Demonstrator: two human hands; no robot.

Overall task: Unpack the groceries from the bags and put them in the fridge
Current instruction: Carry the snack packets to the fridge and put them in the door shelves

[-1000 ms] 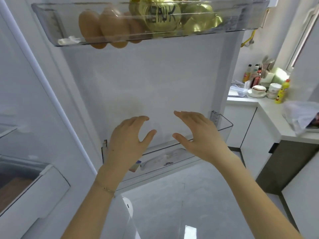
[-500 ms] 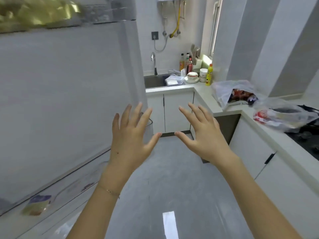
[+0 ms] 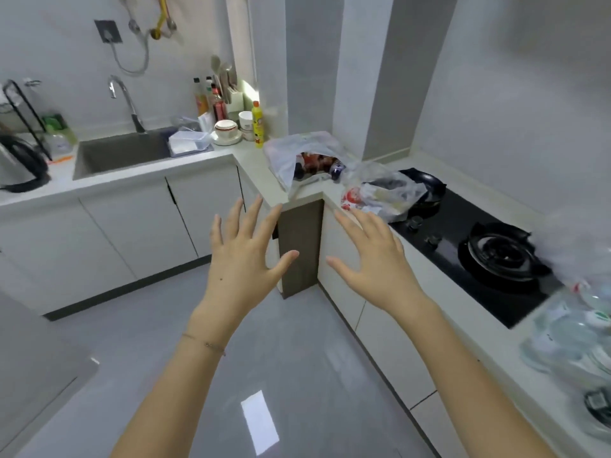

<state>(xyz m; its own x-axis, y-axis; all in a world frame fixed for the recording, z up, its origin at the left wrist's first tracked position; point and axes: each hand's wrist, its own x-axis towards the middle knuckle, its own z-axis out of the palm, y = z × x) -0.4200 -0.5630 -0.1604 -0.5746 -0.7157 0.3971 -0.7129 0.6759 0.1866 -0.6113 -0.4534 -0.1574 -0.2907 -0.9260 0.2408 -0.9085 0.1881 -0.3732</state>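
A white translucent plastic bag (image 3: 291, 153) is seen lying open on the corner of the pale tabletop (image 3: 254, 166). Red and dark packages show at its mouth, but what they are cannot be made out. Just beside it, toward the black glass gas hob (image 3: 463, 233), a clear crumpled plastic bag with red print (image 3: 380, 193) is laid partly over a black pan (image 3: 428, 183), most of which is hidden. A further heap of clear plastic bags (image 3: 568, 335) is found at the right end of the tabletop, blurred and cut off by the frame, so its contents cannot be told.

Both hands are held in the air above the grey tiled floor (image 3: 281, 358), in front of the cabinet doors. The left hand (image 3: 244, 256) and the right hand (image 3: 370, 259) are spread flat with fingers straight and apart, and nothing is gripped. A thin bracelet (image 3: 205, 343) is worn on the left wrist.

Farther back, a steel sink (image 3: 122, 153) is set into the tabletop and a yellow squeeze bottle (image 3: 257, 125) is stood near the corner. A grey slanted panel (image 3: 36, 358) is cut off at the lower left and cannot be identified.
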